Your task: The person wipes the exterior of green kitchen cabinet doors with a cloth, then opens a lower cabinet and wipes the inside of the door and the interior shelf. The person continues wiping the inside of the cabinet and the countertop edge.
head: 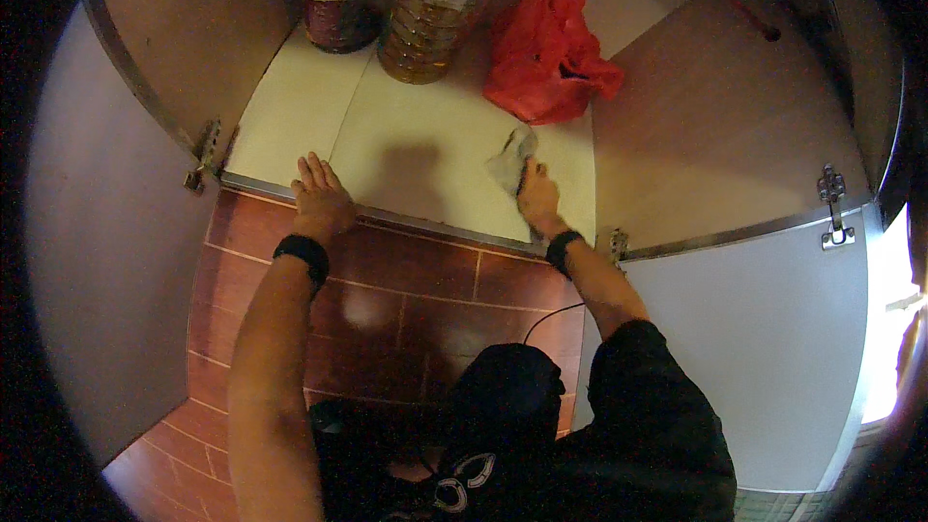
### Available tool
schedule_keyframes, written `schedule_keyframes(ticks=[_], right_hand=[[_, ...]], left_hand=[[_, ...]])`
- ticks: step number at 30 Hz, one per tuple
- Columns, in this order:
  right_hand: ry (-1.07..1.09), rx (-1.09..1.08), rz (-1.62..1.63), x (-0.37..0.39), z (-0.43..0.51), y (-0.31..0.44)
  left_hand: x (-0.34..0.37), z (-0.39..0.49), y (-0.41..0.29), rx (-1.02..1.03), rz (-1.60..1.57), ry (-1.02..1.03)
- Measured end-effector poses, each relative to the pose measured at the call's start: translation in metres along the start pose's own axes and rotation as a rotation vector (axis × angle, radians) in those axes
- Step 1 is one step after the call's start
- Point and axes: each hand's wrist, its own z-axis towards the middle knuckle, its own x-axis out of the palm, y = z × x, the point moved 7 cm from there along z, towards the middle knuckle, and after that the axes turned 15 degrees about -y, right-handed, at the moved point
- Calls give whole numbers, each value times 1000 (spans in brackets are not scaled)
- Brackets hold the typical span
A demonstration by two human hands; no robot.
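My left hand (319, 196) rests palm down on the front edge of the pale cabinet shelf (290, 116). It holds nothing, and its fingers point towards the back. Over the right part of the shelf, my right hand (539, 197) grips a pale grey, cloth-like item (510, 159). Motion blur hides its exact kind, and it lies against or just above the shelf surface. Just behind it sits a knotted red plastic bag (547, 51), its contents hidden. Both wrists wear black bands.
Further back stand a plastic bottle of amber liquid (424, 29) and a bottle with dark contents (341, 14). Open doors flank the cabinet, a left door (109, 232) and a right door (739, 362), with metal hinges (834, 206). Reddish-brown tiles (406, 261) lie below the shelf edge.
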Motion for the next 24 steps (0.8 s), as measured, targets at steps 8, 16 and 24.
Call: schedule_keyframes(ticks=[8, 16, 24], right_hand=[[-41, -164, -38, -3, -29, -5], [-61, -200, 36, 6, -43, 24], [48, 170, -88, 8, -12, -69]], left_hand=[[0, 3, 2, -45, 0, 127], [-14, 1, 0, -21, -18, 183], [-18, 2, -2, -19, 19, 151]])
